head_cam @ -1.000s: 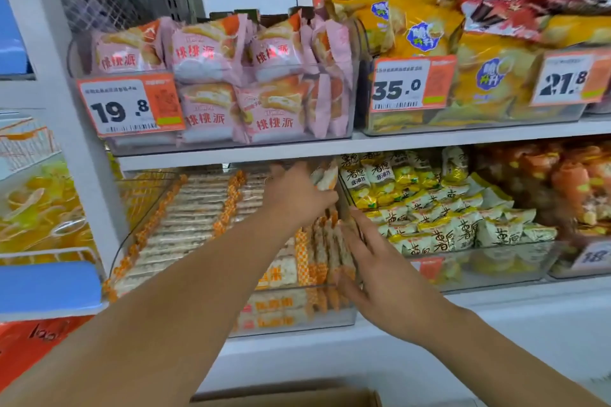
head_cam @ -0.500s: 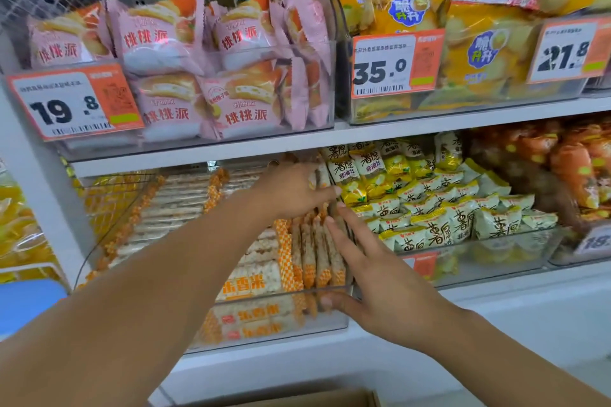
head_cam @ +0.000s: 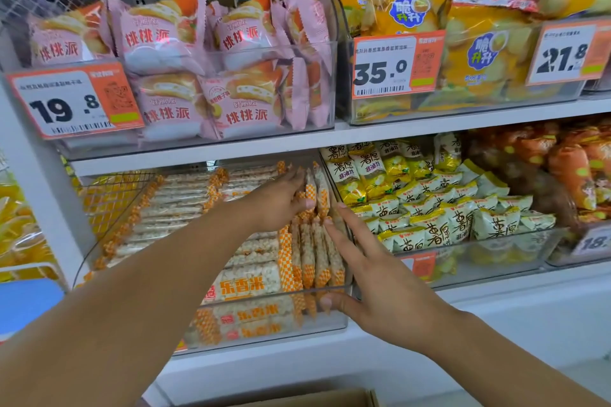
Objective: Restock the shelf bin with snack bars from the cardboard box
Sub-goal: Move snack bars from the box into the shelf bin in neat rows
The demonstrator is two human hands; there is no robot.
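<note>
The snack bars (head_cam: 307, 258), printed 乐香米, stand in the clear shelf bin (head_cam: 327, 324) on the lower shelf. The left hand (head_cam: 281, 201) has reached deeper, its grip pinching upright bars; the right hand (head_cam: 373, 277) stays flat and relaxed against the row. Tags above read 19.8 (head_cam: 74, 104) and 35.0 (head_cam: 396, 64).

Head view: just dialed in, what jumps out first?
Two bare arms reach into the clear bin on the lower shelf. The left hand grips upright snack bars at the bin's right side, while the right hand lies open against that row. Above, orange price tags read 19.8, 35.0, 21.8.
</note>
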